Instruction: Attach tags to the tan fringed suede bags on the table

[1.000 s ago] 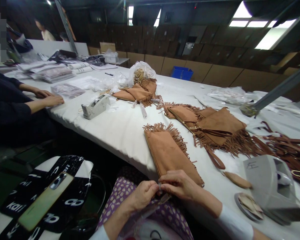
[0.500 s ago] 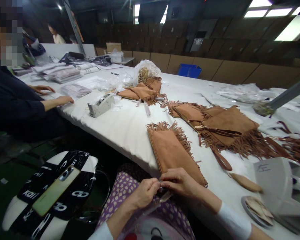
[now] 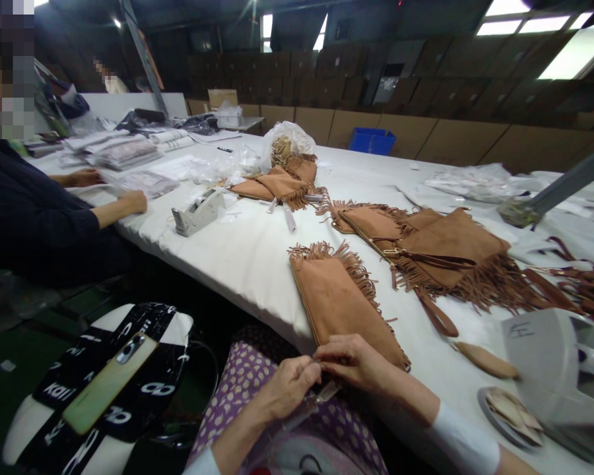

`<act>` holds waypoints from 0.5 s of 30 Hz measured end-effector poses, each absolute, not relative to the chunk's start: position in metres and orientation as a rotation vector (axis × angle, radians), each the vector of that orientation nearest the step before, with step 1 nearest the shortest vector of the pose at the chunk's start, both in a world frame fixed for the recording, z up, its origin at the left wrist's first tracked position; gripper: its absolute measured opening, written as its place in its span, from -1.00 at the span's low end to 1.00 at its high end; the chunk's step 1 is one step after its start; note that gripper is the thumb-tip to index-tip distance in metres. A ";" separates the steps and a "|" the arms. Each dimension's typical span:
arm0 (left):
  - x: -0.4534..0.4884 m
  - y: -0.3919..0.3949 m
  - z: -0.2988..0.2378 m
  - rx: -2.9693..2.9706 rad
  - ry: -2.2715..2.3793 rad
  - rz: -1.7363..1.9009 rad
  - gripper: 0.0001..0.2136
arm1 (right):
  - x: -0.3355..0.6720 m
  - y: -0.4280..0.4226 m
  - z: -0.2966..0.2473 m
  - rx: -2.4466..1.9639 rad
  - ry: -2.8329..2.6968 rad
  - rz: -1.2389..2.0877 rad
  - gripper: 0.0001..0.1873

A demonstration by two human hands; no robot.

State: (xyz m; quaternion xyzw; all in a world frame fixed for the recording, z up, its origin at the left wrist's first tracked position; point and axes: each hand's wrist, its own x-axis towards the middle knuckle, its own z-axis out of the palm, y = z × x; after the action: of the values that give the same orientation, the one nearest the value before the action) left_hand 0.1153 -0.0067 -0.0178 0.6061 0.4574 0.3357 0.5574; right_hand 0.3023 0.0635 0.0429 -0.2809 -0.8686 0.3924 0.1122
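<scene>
A tan fringed pouch (image 3: 344,300) lies on the table's near edge, its fringe along the far and right sides. At its near end my left hand (image 3: 292,382) and my right hand (image 3: 354,361) meet, fingertips pinched together. What they pinch is small and hidden by the fingers. A clear plastic strip (image 3: 328,392) hangs just below my fingers, over my lap. My right hand rests against the pouch's near corner.
More fringed pouches (image 3: 450,247) lie to the right, others (image 3: 277,185) farther back. A tape dispenser (image 3: 198,212) stands left; a grey-white machine (image 3: 549,369) stands right. A phone (image 3: 109,382) lies on a stool. At left, a co-worker's hands (image 3: 131,203) handle plastic bags.
My fingers have shifted slightly, the left hand turning a little, and both still meet at the pouch's near end. The co-worker's hands have moved, lifting a plastic bag.
</scene>
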 end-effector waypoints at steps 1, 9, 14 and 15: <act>0.116 -0.007 -0.018 1.436 1.095 0.786 -0.67 | 0.302 0.063 0.043 -0.836 -2.550 1.142 -0.62; 0.116 -0.011 -0.016 1.838 1.313 0.691 -0.79 | 0.296 0.053 0.040 -1.012 -2.449 1.172 -0.55; 0.114 -0.012 -0.019 1.958 1.361 0.679 -0.80 | 0.293 0.048 0.040 -1.090 -2.708 0.711 -0.63; 0.114 -0.012 -0.019 1.932 1.349 0.690 -0.80 | 0.293 0.049 0.043 -1.055 -2.816 0.552 -0.71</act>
State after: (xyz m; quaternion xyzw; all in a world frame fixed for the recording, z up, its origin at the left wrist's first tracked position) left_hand 0.1141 -0.0121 -0.0189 0.7411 0.5173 0.2646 0.3363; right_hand 0.2932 0.0487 0.0432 -0.3449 -0.9202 0.1803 0.0423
